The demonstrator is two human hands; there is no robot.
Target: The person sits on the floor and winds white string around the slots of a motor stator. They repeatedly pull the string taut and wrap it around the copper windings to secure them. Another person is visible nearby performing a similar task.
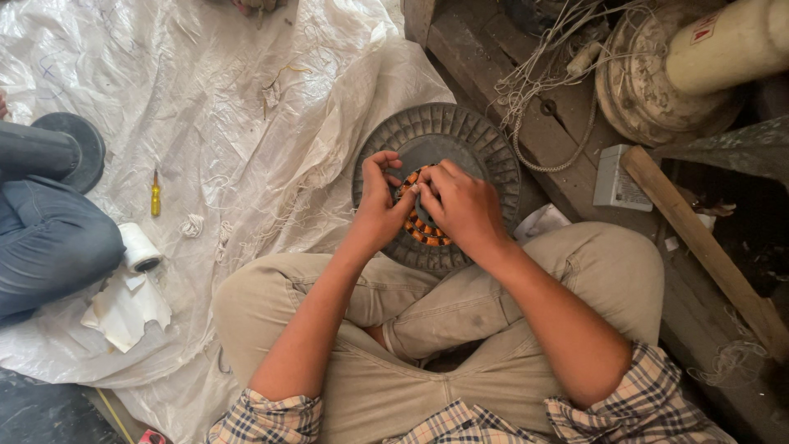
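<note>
A round grey ribbed motor housing point(477, 140) lies on the floor in front of my crossed legs. At its centre is a ring of orange copper coils point(424, 233) in a dark core. My left hand point(380, 207) rests on the left side of the coil ring, fingers curled over it. My right hand point(460, 205) covers the ring's right side, fingertips pinching at the windings where both hands meet. Most of the coil ring is hidden under my hands.
A crumpled white plastic sheet point(205, 107) covers the floor to the left, with a yellow screwdriver point(155, 194), a white tape roll point(140, 248) and paper scraps point(123, 308). Another person's leg point(49, 238) is at far left. A dusty fan motor point(657, 74), tangled string point(542, 74), a white box point(616, 179) and a wooden plank point(707, 247) lie to the right.
</note>
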